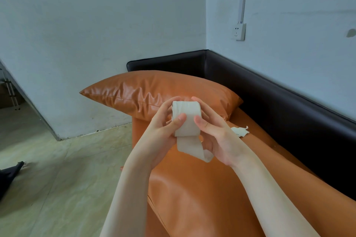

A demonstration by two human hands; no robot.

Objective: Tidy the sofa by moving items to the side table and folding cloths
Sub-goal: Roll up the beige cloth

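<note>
A roll of off-white paper tissue (186,119) is held above the orange sofa seat (202,188). My left hand (163,131) grips its left end, thumb on the front. My right hand (213,136) grips the right end, thumb pressing the front as well. A loose strip of the roll (190,149) hangs down between my palms. A torn scrap of the same paper (240,131) lies on the seat just right of my right hand.
An orange leather cushion (146,92) leans at the sofa's far end against the dark brown backrest (279,98), which runs along the right wall. A wall socket (239,31) sits above it. Tiled floor (63,169) lies left, with a dark object (9,177) at the left edge.
</note>
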